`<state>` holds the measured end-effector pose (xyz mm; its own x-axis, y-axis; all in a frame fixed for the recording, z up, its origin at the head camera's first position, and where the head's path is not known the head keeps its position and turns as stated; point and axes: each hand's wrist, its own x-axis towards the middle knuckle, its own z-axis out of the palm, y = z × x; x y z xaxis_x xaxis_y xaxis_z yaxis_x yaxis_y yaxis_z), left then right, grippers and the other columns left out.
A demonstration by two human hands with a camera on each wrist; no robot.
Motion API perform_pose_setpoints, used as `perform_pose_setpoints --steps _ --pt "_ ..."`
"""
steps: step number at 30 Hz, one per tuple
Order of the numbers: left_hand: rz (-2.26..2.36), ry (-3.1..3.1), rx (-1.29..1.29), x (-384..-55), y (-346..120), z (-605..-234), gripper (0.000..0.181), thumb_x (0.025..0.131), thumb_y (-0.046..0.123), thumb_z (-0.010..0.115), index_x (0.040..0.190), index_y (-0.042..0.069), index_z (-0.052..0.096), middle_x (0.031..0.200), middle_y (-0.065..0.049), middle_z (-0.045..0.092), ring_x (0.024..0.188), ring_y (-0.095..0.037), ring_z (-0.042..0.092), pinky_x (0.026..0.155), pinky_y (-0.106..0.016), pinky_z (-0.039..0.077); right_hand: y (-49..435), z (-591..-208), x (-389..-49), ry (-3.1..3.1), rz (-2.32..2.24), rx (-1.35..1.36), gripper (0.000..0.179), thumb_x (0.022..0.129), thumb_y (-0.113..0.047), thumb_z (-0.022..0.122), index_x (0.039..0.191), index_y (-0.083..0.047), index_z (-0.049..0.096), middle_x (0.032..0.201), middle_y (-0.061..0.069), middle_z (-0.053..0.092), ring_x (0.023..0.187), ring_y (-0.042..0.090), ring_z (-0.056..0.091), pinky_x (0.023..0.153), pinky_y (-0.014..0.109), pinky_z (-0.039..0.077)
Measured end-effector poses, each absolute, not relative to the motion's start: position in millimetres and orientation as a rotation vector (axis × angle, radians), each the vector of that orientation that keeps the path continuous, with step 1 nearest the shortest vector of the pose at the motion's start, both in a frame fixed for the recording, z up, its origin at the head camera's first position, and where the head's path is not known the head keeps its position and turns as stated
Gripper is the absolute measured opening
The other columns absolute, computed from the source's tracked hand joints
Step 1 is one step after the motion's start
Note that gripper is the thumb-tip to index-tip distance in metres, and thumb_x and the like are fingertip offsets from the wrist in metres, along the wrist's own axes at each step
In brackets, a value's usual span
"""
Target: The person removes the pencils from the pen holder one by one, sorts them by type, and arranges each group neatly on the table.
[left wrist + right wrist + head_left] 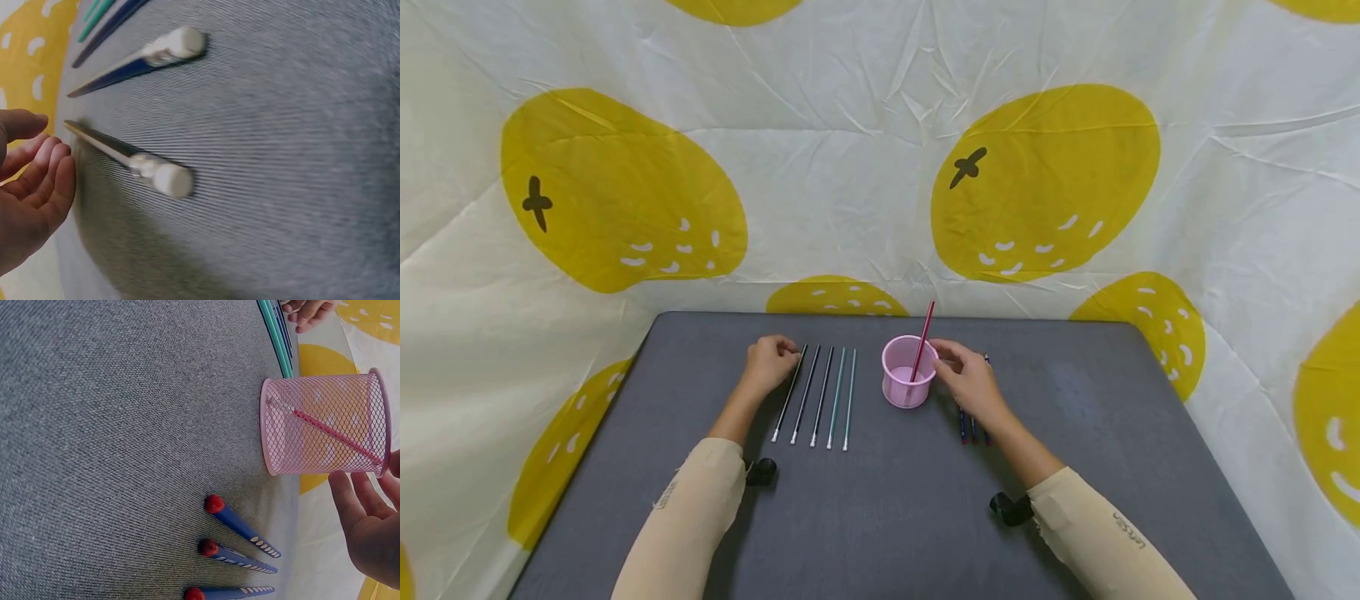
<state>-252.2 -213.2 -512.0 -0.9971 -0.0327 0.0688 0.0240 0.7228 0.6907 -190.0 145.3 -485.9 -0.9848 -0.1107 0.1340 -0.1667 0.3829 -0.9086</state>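
Observation:
A pink mesh pen cup point(901, 393) stands upright on the table, with a red pencil point(337, 435) leaning inside it. My right hand point(972, 383) holds the cup at its right side, thumb by the rim and fingers along the wall. To the left, several pencils lie side by side, black, dark blue and teal point(837, 400), their eraser ends towards me. My left hand point(769, 363) is at the far end of the leftmost black pencil point(103, 142). In the left wrist view its thumb and fingers stand apart, with nothing between them.
Three blue pencils point(237, 526) with red ends lie right of the cup, partly under my right hand in the head view. The dark grey table point(880, 525) ends at a white cloth point(842, 192) with yellow fruit shapes.

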Motion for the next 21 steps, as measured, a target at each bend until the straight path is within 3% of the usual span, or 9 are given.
perform_pose_setpoints --steps 15,17,21 --pt "-1.314 -2.686 -0.248 -246.9 -163.4 -459.8 0.020 0.095 0.015 0.071 0.110 0.001 0.072 0.094 -0.013 0.072 0.087 -0.028 0.068 0.080 -0.042 0.057 140.8 -483.8 -188.6 -2.534 1.812 0.192 0.028 0.100 0.000 0.063 0.128 0.007 0.062 0.124 0.030 0.068 0.111 0.046 0.067 0.079 0.013 0.056" --pt "-1.350 -2.659 -0.280 -246.5 -153.9 -454.1 0.020 0.095 0.014 0.072 0.110 0.001 0.073 0.095 -0.013 0.072 0.088 -0.028 0.068 0.081 -0.041 0.058 140.6 -483.3 -188.8 -2.542 1.813 0.187 0.029 0.101 0.000 0.062 0.129 0.008 0.061 0.125 0.032 0.067 0.112 0.046 0.067 0.082 0.019 0.059" --pt "-1.378 -2.613 -0.360 -246.8 -135.4 -445.2 0.019 0.094 0.013 0.073 0.109 0.001 0.073 0.096 -0.013 0.073 0.087 -0.027 0.070 0.080 -0.039 0.060 140.5 -483.1 -189.5 -2.551 1.823 0.172 0.031 0.101 0.002 0.061 0.130 0.012 0.058 0.127 0.036 0.064 0.111 0.046 0.066 0.090 0.044 0.062"
